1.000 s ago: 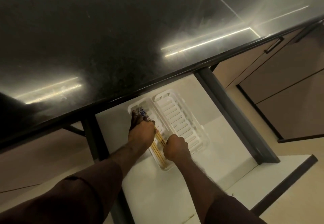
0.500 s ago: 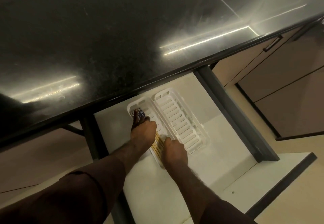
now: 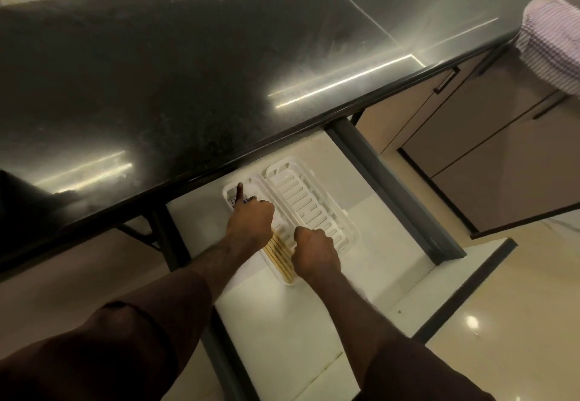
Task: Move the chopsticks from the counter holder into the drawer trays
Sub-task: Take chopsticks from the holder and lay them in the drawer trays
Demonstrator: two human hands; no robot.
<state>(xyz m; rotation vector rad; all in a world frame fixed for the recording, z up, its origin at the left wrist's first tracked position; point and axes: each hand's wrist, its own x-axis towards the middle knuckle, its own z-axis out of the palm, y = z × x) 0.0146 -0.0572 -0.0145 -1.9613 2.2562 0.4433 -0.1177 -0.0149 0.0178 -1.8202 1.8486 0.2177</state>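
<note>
Slim wooden chopsticks (image 3: 280,254) lie bundled in the near white slotted plastic tray (image 3: 290,280), between both hands. The left hand (image 3: 251,217) curls over their patterned ends, index finger extended; whether it grips them is unclear. The right hand (image 3: 315,251) is fisted beside them, its hold hidden.

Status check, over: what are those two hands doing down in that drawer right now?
Both hands, left hand and right hand, on chopsticks in left tray. Right tray empty. Nothing blocking.
</note>
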